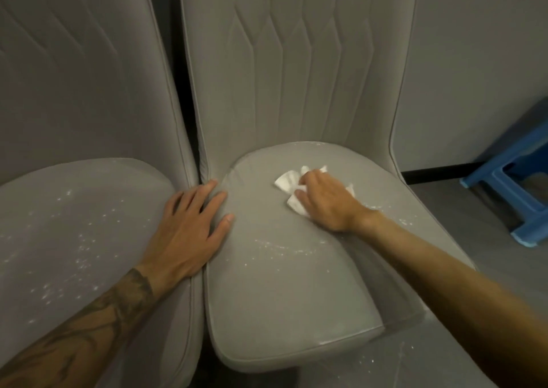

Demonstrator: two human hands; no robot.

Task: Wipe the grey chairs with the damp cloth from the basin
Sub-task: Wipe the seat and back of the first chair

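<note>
The light is dim and flat, with a dull warm-grey cast. A soft, wide shadow lies under the right forearm [444,269] on the right chair seat [281,284] at lower right, and the gap between the chair backs [296,76] at upper centre is near black. The cloth [289,181] is the brightest patch, nearly washed out. Detail is soft throughout; edges bow toward the left and top borders, and the blue stool [504,157] at the right edge is blurred.

The left chair [74,91] and right chair [281,298] are grey, with wavy stitched lines on the backs and white specks on the seats. The cloth [286,181] is white and the stool [510,180] blue. A dark tattoo [98,322] patterns the left forearm.
</note>
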